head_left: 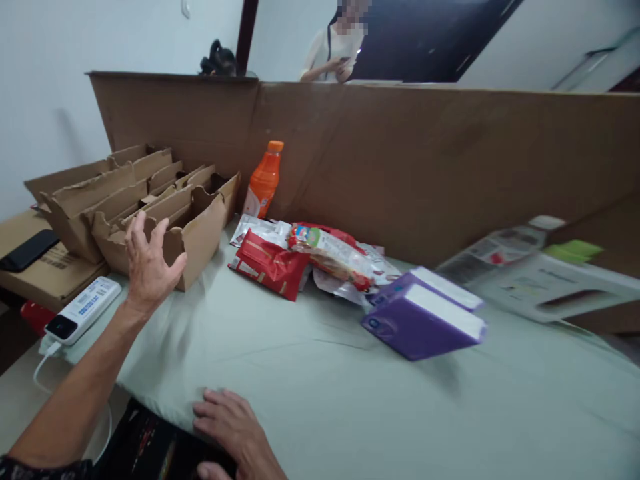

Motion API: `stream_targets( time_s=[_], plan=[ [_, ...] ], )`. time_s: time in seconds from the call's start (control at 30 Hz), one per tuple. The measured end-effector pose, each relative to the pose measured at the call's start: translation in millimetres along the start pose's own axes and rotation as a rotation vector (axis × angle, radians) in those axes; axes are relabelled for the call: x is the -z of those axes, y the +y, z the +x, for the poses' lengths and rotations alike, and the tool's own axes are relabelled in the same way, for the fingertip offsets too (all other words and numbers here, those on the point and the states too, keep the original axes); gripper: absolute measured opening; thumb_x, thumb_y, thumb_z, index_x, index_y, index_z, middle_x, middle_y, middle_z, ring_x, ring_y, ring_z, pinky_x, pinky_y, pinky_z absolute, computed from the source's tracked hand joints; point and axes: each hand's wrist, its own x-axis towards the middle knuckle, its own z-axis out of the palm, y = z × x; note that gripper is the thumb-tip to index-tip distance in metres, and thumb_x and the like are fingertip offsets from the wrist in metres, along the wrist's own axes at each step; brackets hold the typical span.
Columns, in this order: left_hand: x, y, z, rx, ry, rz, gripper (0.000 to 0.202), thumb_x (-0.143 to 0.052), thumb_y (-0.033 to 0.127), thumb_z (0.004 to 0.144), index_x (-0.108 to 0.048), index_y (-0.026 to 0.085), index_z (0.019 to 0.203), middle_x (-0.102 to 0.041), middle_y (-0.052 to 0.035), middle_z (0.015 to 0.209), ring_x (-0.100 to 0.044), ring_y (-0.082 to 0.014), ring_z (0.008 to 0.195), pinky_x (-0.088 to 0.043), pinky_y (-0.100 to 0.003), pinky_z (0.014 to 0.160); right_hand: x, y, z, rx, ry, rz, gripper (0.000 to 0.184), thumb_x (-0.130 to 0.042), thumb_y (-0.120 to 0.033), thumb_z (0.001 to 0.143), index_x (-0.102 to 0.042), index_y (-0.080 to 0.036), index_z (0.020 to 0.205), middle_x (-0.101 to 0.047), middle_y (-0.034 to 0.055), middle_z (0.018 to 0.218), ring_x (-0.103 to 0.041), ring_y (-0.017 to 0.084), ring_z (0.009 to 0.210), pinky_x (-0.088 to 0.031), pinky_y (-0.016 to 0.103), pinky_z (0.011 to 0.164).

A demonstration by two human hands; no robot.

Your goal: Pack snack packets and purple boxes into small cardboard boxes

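Early yet, by the look of it. Reaching with left grip [150, 267], fingers apart, up against nearest box [200, 233]; contact unclear. Resting right grip [235, 427] flat, open and empty, on counter [350, 400] edge. Nothing lifted; snacks [300, 260] right of left grip, unboxed.

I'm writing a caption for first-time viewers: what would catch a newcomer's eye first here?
The orange plastic bottle stands upright against the brown cardboard wall at the back, red snack packets heaped in front of it. Right of centre, purple boxes with white edges lie on the pale green cloth. At left, the left hand, fingers spread, is at the open brown cardboard boxes.
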Motion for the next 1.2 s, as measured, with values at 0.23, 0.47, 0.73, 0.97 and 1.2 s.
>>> stream_targets(
  time_s=[0.23, 0.47, 0.73, 0.97, 1.2],
  plan=[
    [-6.2, -10, 34, -0.063, 0.006, -0.034, 0.012, -0.071, 0.021, 0.072, -0.067, 0.021, 0.083, -0.054, -0.0151, 0.142, -0.036, -0.0463, 0.145, -0.027, -0.065, 0.120, 2, 3, 4, 0.006, 0.216, 0.130, 0.044, -0.068, -0.038, 0.092, -0.059, -0.030, 0.135, -0.076, 0.0050, 0.123, -0.069, 0.023, 0.119, -0.050, 0.049, 0.111],
    [56.8, -10, 6, -0.141, -0.084, -0.128, 0.014, -0.066, 0.033, 0.080, -0.060, 0.023, 0.072, -0.071, -0.0057, 0.122, -0.055, -0.0378, 0.133, -0.037, -0.065, 0.116, 46, -5, -2, -0.182, 0.320, 0.299, 0.029, -0.062, -0.030, 0.096, -0.069, -0.032, 0.124, -0.075, 0.0057, 0.123, -0.068, 0.025, 0.120, -0.056, 0.047, 0.104],
    [113.2, 4, -72, -0.236, -0.466, -0.344, 0.012, -0.061, 0.027, 0.092, -0.069, 0.035, 0.088, -0.054, 0.0055, 0.151, -0.052, -0.0323, 0.140, -0.044, -0.059, 0.116, 117, 2, -43, -0.330, 0.504, 0.116, 0.085, -0.062, -0.068, 0.090, -0.028, -0.038, 0.162, -0.040, 0.0106, 0.164, -0.047, 0.034, 0.145, -0.054, 0.047, 0.105],
    [113.7, 8, -90, -0.279, -0.551, -0.528, 0.030, -0.058, 0.014, 0.088, -0.071, 0.039, 0.099, -0.049, 0.0054, 0.157, -0.047, -0.0340, 0.145, -0.048, -0.060, 0.113, 127, 26, -31, -0.324, 0.362, 0.128, 0.113, -0.067, -0.078, 0.076, -0.009, -0.041, 0.165, -0.022, 0.0098, 0.172, -0.029, 0.035, 0.154, -0.042, 0.057, 0.116],
    [102.8, -21, -95, -0.116, -0.495, -0.609, 0.035, -0.070, 0.023, 0.082, -0.069, 0.045, 0.109, -0.039, 0.0091, 0.162, -0.035, -0.0403, 0.151, -0.041, -0.067, 0.116, 136, 46, 6, -0.302, 0.187, 0.221, 0.136, -0.072, -0.083, 0.067, 0.001, -0.027, 0.167, -0.012, 0.0164, 0.172, -0.019, 0.035, 0.157, -0.027, 0.058, 0.123]
  ],
)
